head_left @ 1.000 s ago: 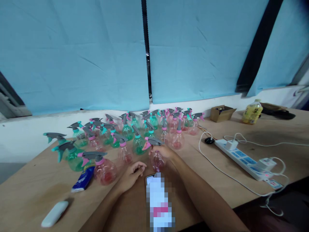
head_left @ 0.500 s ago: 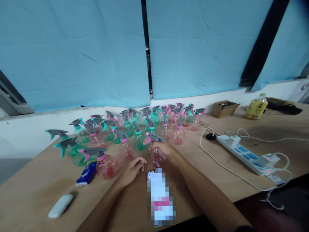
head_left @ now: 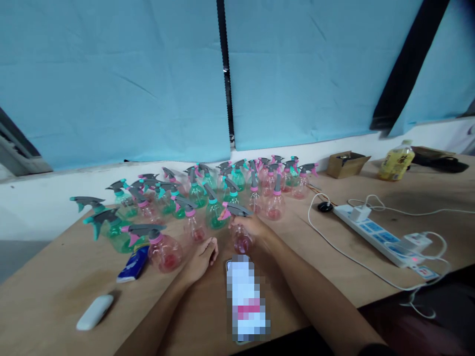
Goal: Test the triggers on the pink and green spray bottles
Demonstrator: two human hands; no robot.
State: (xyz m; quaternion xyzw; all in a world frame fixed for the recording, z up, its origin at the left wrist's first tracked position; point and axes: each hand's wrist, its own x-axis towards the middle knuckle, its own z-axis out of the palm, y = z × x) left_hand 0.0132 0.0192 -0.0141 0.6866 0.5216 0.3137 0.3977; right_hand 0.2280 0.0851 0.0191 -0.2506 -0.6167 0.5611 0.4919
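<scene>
One phone [head_left: 247,296] lay flat on the wood-toned surface [head_left: 200,314] closest to the camera, its screen masked, with a smooth, rounded white case [head_left: 95,312] off to the left. A shiny blue tube [head_left: 132,264] lay beside a round pink bottle [head_left: 166,254]. To the right of these, the left hand [head_left: 200,259] had turned within the last half second: its fingers, previously angled toward the right, now curled more upright, loosely and around nothing; whether it touched the surface I could not tell. The right hand [head_left: 252,226] kept its fingers wrapped around the upper part of a pink spray bottle [head_left: 242,241] just beyond the phone, so the holding seemed to fall to it alone. That bottle was clear, glossy plastic, round-bellied, with a grey head and pink trigger. Farther back stood crowded green and pink bottles [head_left: 216,216], an open cardboard box [head_left: 348,167] and, behind everything, creased blue blinds [head_left: 148,89].
</scene>
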